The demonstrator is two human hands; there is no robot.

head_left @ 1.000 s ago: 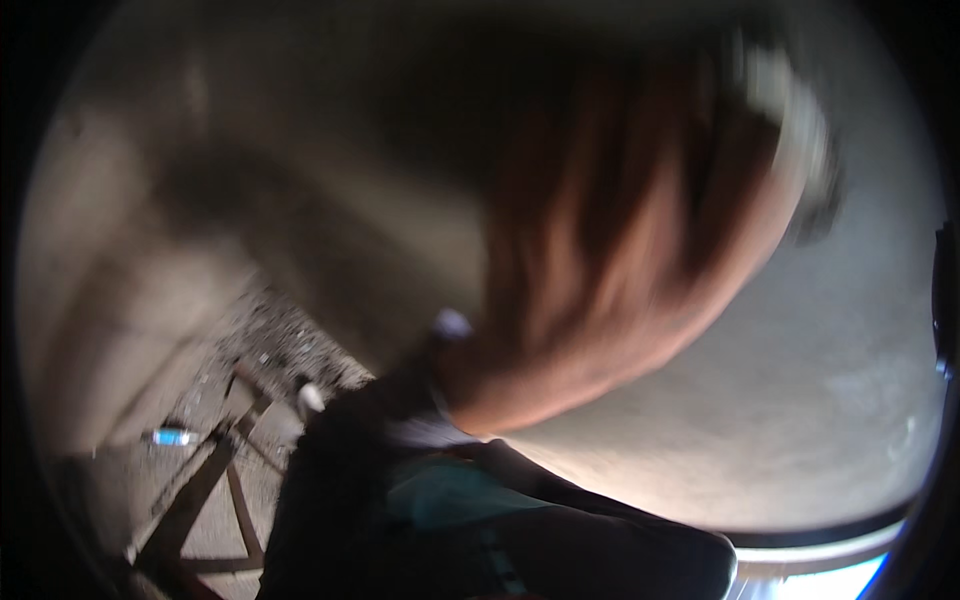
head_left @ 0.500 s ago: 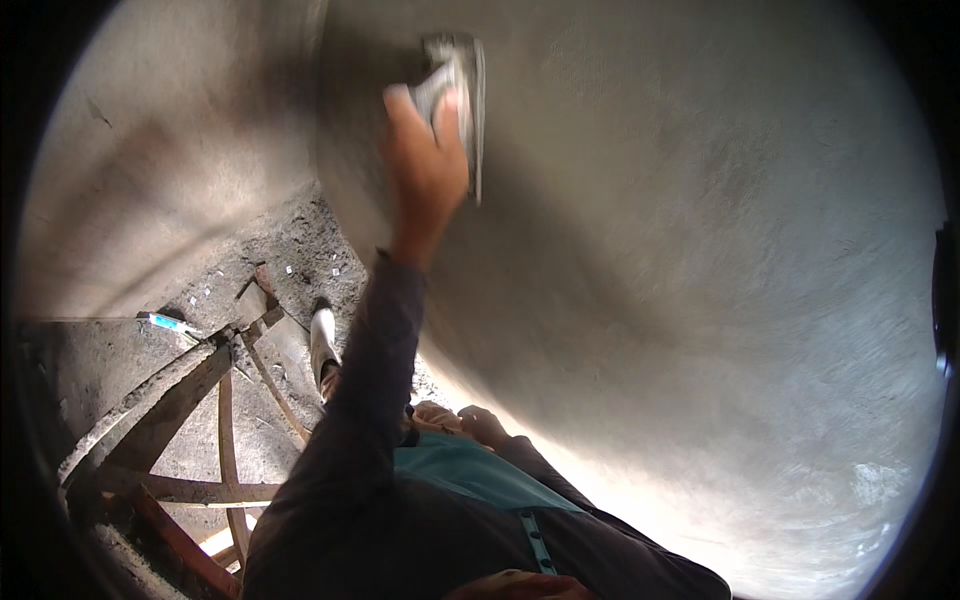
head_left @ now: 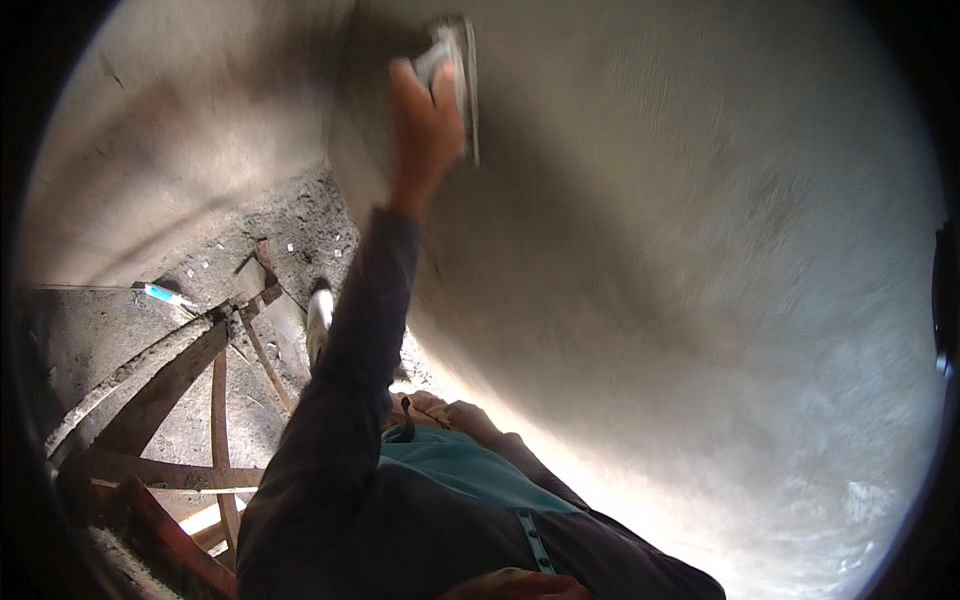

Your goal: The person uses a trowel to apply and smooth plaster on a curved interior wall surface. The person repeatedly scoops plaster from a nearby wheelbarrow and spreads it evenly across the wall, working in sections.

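Observation:
My left hand [head_left: 428, 130] is closed around the handle of a plastering trowel [head_left: 470, 95], reached far out at the top of the view. The trowel's long flat blade is seen nearly edge-on, against the smooth grey plastered wall [head_left: 640, 200] or very close to it. Motion softens the hand and tool a little. My right hand [head_left: 472, 422] is low by my waist, beside a brownish bundle of cloth [head_left: 418, 408]. Its fingers are too dark and small to make out. A dark shadow from the arm falls across the wall.
A paler wall [head_left: 200, 120] meets the plastered one at a corner on the left. Below lies rough, gritty floor [head_left: 300, 215] with scraps. Wooden framework [head_left: 170, 390] stands at lower left, near a blue-and-white object [head_left: 165, 295]. A light-coloured boot [head_left: 319, 320] shows beside my sleeve.
The trowel and my left hand have moved slightly farther up the picture. The whole view has also shifted a little, so floor and framework appear higher. My grip is unchanged.

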